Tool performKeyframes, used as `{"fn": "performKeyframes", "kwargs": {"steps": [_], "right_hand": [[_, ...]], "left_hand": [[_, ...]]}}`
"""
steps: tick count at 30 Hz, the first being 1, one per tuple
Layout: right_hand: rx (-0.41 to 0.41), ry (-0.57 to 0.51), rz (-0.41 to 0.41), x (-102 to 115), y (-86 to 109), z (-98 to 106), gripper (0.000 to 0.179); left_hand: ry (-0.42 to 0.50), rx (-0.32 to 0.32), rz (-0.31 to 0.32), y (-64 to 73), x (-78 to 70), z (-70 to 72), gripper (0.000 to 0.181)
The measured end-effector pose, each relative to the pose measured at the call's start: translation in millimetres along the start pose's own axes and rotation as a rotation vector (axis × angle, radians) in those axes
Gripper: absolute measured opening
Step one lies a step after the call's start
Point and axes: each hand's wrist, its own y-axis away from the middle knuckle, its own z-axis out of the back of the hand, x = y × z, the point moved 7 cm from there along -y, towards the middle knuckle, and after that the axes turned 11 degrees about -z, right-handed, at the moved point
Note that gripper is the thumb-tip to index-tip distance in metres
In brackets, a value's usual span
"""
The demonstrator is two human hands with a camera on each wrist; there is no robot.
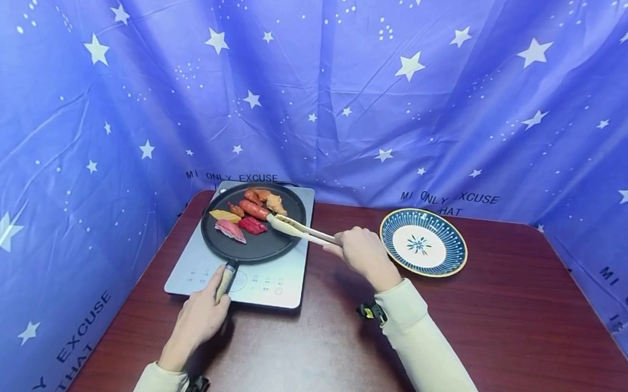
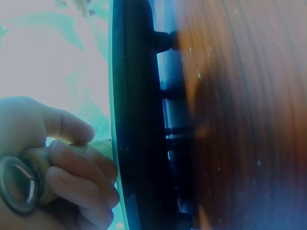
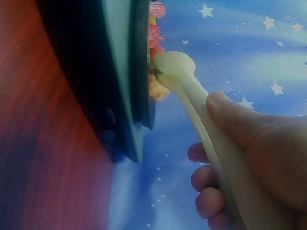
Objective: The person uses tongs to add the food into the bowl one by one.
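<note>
A black frying pan (image 1: 258, 250) sits on a flat induction cooktop (image 1: 187, 281). My left hand (image 1: 200, 315) grips its handle (image 1: 225, 281); in the left wrist view, the fingers (image 2: 76, 187) curl round the handle near its hanging ring (image 2: 18, 184). My right hand (image 1: 364, 254) holds a pair of pale tongs (image 1: 303, 230), whose tips are at the end of a sausage (image 1: 254, 209) in the pan. I cannot tell whether they pinch it. Around it lie a pink slice (image 1: 231, 231), a red piece (image 1: 252, 225), a yellow piece (image 1: 224, 216) and a crumbly tan piece (image 1: 276, 204).
To the right of the cooktop, a blue-patterned plate (image 1: 422, 243) with a yellow rim stands near the table's back edge. The table (image 1: 501, 330) is dark reddish wood. A blue star-printed curtain (image 1: 321, 87) hangs close behind and at both sides.
</note>
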Motion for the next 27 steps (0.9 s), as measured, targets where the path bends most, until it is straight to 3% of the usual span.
{"fn": "performKeyframes", "kwargs": {"steps": [9, 27], "right_hand": [[0.024, 0.029, -0.025, 2.3, -10.4, -15.6, 0.036], [0.012, 0.044, -0.067, 4.7, -21.7, -21.5, 0.037]], "left_hand": [[-0.002, -0.004, 0.003, -0.4, -1.1, 0.2, 0.066], [0.0, 0.003, 0.008, 0.2, -0.7, -0.1, 0.067]]}}
